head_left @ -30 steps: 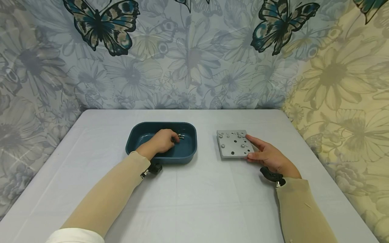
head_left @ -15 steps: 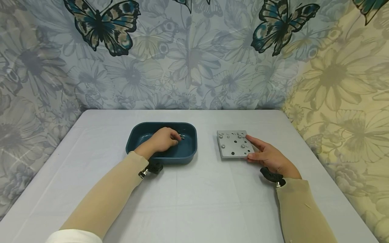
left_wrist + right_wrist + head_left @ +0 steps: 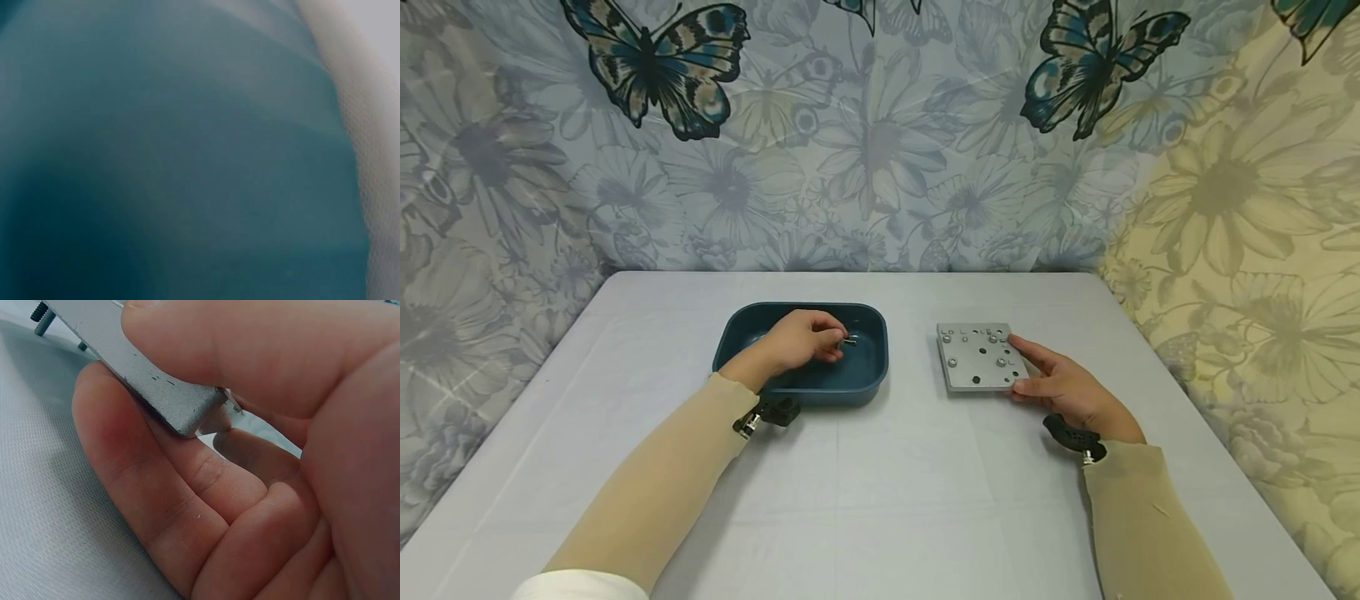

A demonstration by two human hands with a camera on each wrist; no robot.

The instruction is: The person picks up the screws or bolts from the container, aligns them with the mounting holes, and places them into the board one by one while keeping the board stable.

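Observation:
In the head view my left hand [image 3: 805, 337] is inside a dark blue tray [image 3: 872, 387], thumb and index fingertip together. A small shiny metal piece, like a screw [image 3: 850, 340], shows right at these fingertips. The left wrist view holds only blurred blue tray wall [image 3: 219, 156] and a strip of sleeve. My right hand [image 3: 1067, 387] grips the right side of a square grey metal plate [image 3: 973, 362] with holes and several bolt heads on top. In the right wrist view, thumb above and fingers below hold the plate's corner [image 3: 169, 394], and threaded bolts [image 3: 44, 324] protrude underneath.
The tray and the plate are on a table with a white cloth [image 3: 910, 483], a gap between them. Behind the table stands a floral butterfly-print curtain [image 3: 880, 167]. Black wrist cameras sit below the left wrist [image 3: 778, 411] and beside the right wrist [image 3: 1071, 435].
My left hand has risen slightly and shifted a little back to the left within the tray, its thumb and index fingertip drawing together. My right hand and the plate have stayed still.

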